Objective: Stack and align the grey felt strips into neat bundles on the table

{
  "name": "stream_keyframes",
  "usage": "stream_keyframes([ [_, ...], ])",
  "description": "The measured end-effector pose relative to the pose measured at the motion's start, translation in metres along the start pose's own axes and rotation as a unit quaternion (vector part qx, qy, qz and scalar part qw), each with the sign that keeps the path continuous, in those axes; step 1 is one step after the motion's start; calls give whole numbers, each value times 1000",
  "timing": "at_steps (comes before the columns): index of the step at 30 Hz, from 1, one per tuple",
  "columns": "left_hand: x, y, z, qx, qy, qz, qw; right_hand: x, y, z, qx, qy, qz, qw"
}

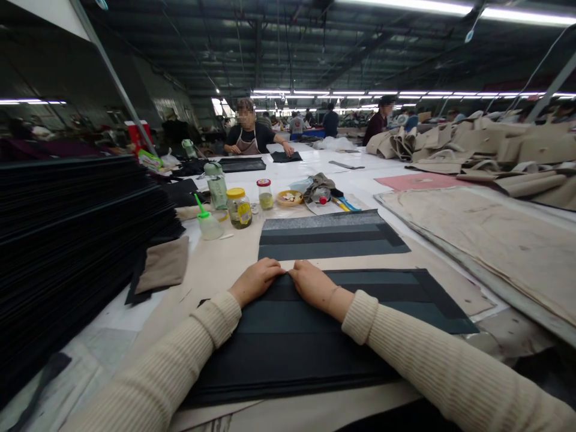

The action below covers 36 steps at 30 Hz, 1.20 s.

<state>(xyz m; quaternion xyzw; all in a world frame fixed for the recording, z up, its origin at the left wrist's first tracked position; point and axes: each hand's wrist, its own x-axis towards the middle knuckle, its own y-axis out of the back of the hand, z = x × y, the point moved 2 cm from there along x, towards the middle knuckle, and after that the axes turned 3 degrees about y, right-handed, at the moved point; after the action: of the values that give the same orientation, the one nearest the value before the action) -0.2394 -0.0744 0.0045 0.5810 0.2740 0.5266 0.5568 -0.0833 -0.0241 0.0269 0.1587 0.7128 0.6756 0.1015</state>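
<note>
A flat dark panel [279,315] with black and blue-grey bands lies in front of me, on top of several black sheets [288,372]. At its far edge, my left hand [257,281] is closed, fingertips pinching the border. Close beside it my right hand [312,285] pinches the same edge, and the two sets of fingertips almost meet. The panel's edge between the fingers is partly hidden. Just beyond my hands lies another dark panel [326,237] with a speckled grey strip along its far side.
A tall stack of black sheets [67,252] stands left, near a brown cloth piece [162,264]. Beyond are a green-tipped squeeze bottle [210,225], a yellow-lidded jar [239,210], a red-lidded jar [265,195] and brushes [344,203]. A co-worker [249,135] sits across the table.
</note>
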Motion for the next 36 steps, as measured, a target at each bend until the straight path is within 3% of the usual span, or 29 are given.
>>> stream_keyframes([
  [5,-10,12,-13,6,-7,-35,999,0,-5,1,-11,8,9,1000],
  [10,-33,24,-30,9,26,-16,1000,8,-2,-1,-5,0,0,1000],
  [18,-35,23,-27,35,8,-5,999,34,-5,-31,-9,39,10,999],
  [23,-40,30,-34,35,-10,-20,999,33,-7,-32,-22,49,18,998],
  [29,-47,28,-39,33,-8,5,999,45,-6,-37,-10,67,6,998],
  [36,-52,35,-40,21,-17,-57,998,50,-8,-43,-4,75,-1,997],
])
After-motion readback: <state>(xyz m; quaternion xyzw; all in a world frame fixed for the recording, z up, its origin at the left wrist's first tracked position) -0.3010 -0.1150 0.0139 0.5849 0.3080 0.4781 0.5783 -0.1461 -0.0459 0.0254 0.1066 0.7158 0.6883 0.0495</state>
